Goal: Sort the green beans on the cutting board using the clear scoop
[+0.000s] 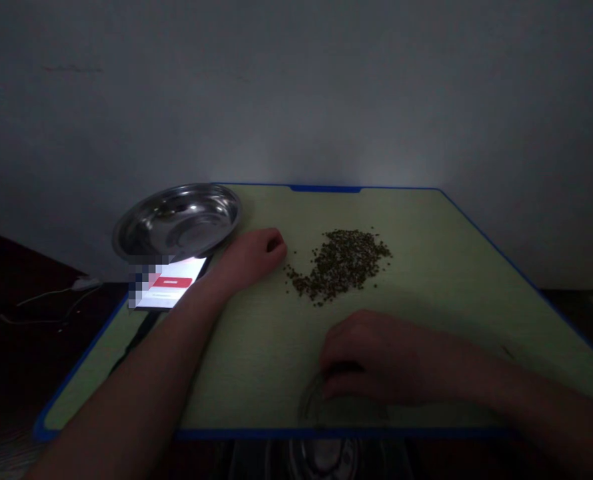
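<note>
Apparently sorting by hand from grain pile (349, 263), spread loose on worktop (476, 280). Resting left hand (254, 255) just left of pile; holding right hand (374, 357) nearside of pile, by clear dish (316, 409). Both grips curled, cannot tell if grasping. Next probably calls for pinching grains.

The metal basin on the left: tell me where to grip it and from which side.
The metal basin is probably best gripped by the right part of its rim, coming from the right, where the left hand is close. It sits open side up, so the edge offers a lip to pinch. The near side looks worse: the lit screen lies just in front.
</note>
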A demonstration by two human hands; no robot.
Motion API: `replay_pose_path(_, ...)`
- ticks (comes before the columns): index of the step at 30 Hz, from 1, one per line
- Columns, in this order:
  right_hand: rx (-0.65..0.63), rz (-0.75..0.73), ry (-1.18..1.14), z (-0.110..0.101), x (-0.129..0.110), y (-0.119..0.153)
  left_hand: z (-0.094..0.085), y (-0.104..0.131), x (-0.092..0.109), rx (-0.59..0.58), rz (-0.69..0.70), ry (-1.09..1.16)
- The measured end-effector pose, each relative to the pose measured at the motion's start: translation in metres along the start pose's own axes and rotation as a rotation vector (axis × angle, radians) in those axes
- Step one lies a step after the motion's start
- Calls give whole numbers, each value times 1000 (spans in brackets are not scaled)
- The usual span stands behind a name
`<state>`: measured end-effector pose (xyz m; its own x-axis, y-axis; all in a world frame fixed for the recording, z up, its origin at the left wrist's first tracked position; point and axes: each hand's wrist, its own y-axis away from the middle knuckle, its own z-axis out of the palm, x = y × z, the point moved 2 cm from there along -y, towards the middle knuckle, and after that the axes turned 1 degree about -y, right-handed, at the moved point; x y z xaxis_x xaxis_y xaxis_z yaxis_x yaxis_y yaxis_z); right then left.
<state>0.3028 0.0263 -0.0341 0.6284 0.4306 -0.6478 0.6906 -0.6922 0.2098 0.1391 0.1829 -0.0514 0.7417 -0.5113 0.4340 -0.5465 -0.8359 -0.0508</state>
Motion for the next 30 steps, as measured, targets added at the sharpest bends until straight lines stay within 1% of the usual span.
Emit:
replay_pose_path(11,5,-18,-58,2,-7,6,1,-1,-3,-2,-2,8)
replay_pose_path(16,1,-1,-86,-1,-6,6,2,-1,-5,-5,-8,-4)
replay_pose_path(22,75,32,-30,-10,1,8,2,-1,-4,6,6,11)
replay_pose_path(25,47,69,-19,-8,1,9,1,-1,-2,2,-4,8)
replay_pose_path(30,16,67,-21,-2,-6,10,0,-1,0,-6,5,-6)
